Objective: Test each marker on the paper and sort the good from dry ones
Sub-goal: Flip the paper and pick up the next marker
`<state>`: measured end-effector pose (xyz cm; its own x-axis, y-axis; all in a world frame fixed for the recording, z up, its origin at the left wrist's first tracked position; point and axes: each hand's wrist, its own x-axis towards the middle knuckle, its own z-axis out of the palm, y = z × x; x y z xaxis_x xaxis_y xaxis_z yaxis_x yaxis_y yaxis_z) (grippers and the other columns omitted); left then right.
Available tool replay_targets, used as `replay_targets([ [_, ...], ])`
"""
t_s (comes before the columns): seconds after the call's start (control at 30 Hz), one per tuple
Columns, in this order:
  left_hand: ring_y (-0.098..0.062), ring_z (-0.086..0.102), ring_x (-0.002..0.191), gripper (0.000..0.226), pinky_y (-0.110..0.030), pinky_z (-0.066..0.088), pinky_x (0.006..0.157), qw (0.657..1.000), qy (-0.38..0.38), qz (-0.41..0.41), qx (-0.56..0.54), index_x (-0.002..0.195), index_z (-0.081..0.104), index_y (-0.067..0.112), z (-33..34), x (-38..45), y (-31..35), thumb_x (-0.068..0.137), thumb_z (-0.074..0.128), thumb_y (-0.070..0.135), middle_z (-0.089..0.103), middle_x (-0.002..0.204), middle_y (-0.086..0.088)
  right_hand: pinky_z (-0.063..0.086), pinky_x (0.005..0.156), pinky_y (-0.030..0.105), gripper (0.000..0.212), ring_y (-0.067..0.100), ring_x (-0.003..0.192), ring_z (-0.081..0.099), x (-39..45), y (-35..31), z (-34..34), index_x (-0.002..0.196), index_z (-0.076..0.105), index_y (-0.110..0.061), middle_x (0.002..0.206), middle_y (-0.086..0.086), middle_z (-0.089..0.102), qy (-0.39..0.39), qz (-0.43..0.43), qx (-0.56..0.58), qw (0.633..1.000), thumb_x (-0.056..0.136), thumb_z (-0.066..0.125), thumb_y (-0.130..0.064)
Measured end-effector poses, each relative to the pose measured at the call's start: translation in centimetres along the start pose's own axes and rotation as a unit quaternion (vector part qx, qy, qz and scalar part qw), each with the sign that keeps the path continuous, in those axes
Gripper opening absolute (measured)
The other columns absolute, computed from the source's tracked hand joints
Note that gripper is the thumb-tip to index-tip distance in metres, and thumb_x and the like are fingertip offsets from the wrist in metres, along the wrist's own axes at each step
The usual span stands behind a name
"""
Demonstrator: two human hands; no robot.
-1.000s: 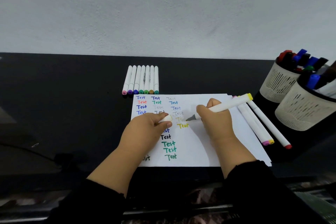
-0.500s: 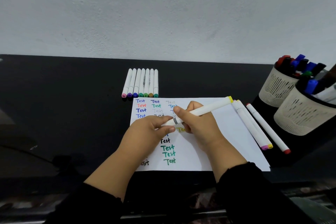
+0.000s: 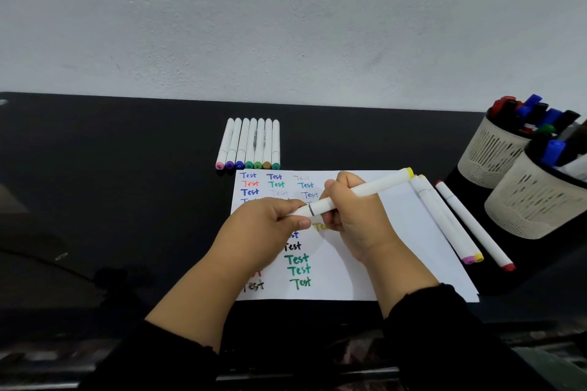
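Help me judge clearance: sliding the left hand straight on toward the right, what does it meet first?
Likely the right hand, just across the yellow marker that the left hand is capping; they look nearly touching.

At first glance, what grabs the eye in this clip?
Dead centre, both hands meet over the paper: the left hand pinches the cap end of a yellow-tipped white marker while the right hand grips its barrel. The sheet is filled with coloured "Test" words. Behind it seven capped markers lie in a neat row, and two pen cups stand far right.
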<state>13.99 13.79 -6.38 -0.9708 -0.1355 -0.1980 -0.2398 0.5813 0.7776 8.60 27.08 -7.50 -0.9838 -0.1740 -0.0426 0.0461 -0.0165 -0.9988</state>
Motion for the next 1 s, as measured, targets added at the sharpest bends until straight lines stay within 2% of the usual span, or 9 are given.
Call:
replay_targets([
  [0.17,-0.007,0.053,0.071,0.026,-0.021,0.040,0.058,0.999,0.023,0.011,0.021,0.116,0.060,0.042,0.4,0.0,0.4,0.092,0.055,0.034,0.061,0.079,0.010,0.036,0.045,0.022,0.033,0.011,0.044,0.041,-0.1,-0.2,0.5,0.061,0.037,-0.015,0.058,0.006,0.044,0.022,0.028,0.005,0.999,0.091,0.047,-0.006],
  [0.37,-0.004,0.051,0.067,0.033,-0.019,0.040,0.059,0.999,0.045,-0.003,-0.001,0.126,0.055,0.040,0.8,0.4,0.4,0.093,0.053,0.034,0.060,0.079,0.011,0.039,0.049,0.023,0.033,0.010,0.046,0.045,-0.3,-0.4,0.7,0.072,0.055,-0.011,0.050,-0.001,0.053,0.077,0.061,0.017,0.995,0.091,0.058,-0.038],
  [0.47,-0.006,0.050,0.061,0.028,-0.022,0.041,0.057,0.997,0.073,0.003,0.004,0.120,0.058,0.040,0.5,0.4,0.0,0.093,0.053,0.034,0.064,0.079,0.005,0.035,0.047,0.022,0.030,0.011,0.049,0.041,-0.4,-0.9,-0.7,0.077,0.049,-0.012,0.060,0.004,0.057,0.117,0.046,0.083,0.989,0.087,0.064,-0.036],
  [0.57,-0.008,0.052,0.061,0.027,-0.024,0.045,0.057,0.995,0.089,-0.005,0.033,0.119,0.059,0.038,0.0,0.1,-0.2,0.093,0.052,0.037,0.064,0.080,0.006,0.038,0.056,0.019,0.020,0.011,0.061,0.045,-0.6,-1.0,-2.2,0.082,0.047,-0.020,0.074,0.000,0.053,0.154,-0.048,-0.078,0.984,0.086,0.067,-0.020],
  [0.63,-0.008,0.050,0.059,0.023,-0.024,0.044,0.055,0.994,0.096,-0.001,0.051,0.114,0.062,0.036,-0.3,0.0,-0.2,0.093,0.052,0.037,0.064,0.079,0.004,0.037,0.062,0.008,0.020,0.003,0.071,0.044,-0.8,-0.8,-2.5,0.096,0.057,-0.027,0.085,-0.007,0.048,0.133,-0.165,-0.282,0.936,0.085,0.066,-0.012],
  [0.7,-0.007,0.046,0.056,0.020,-0.022,0.039,0.052,0.993,0.095,0.014,0.064,0.110,0.063,0.034,-0.5,-0.3,0.0,0.093,0.053,0.036,0.063,0.078,0.002,0.034,0.068,0.004,0.036,0.003,0.085,0.040,-0.9,-0.4,-2.5,0.113,0.065,-0.022,0.100,-0.006,0.042,0.095,-0.275,-0.424,0.858,0.082,0.069,-0.005],
  [0.8,-0.008,0.045,0.058,0.017,-0.023,0.038,0.054,0.993,0.093,0.044,0.064,0.105,0.065,0.031,-0.6,-0.9,0.4,0.091,0.056,0.034,0.061,0.082,0.000,0.039,0.059,0.021,0.035,0.017,0.085,0.043,-0.6,0.4,-2.6,0.103,0.071,-0.010,0.099,0.009,0.050,0.069,-0.371,-0.519,0.767,0.071,0.079,-0.001],
  [0.9,-0.004,0.044,0.060,0.013,-0.018,0.039,0.056,0.993,0.094,0.069,-0.022,0.100,0.065,0.036,-0.8,-1.4,1.0,0.087,0.061,0.034,0.059,0.080,0.003,0.042,0.044,0.029,0.017,0.025,0.069,0.051,-0.3,0.2,-3.0,0.087,0.069,-0.006,0.085,0.010,0.054,0.082,-0.412,-0.529,0.737,0.074,0.077,-0.001],
  [1.0,0.008,0.050,0.079,0.040,-0.006,0.034,0.064,0.993,0.048,0.050,-0.091,0.130,0.050,0.039,-0.5,-1.6,1.5,0.090,0.053,0.044,0.057,0.093,0.022,0.044,0.040,0.034,0.015,0.026,0.063,0.050,0.0,-0.4,-3.9,0.084,0.064,-0.004,0.080,0.010,0.053,0.114,-0.408,-0.515,0.745,0.074,0.073,0.005],
])
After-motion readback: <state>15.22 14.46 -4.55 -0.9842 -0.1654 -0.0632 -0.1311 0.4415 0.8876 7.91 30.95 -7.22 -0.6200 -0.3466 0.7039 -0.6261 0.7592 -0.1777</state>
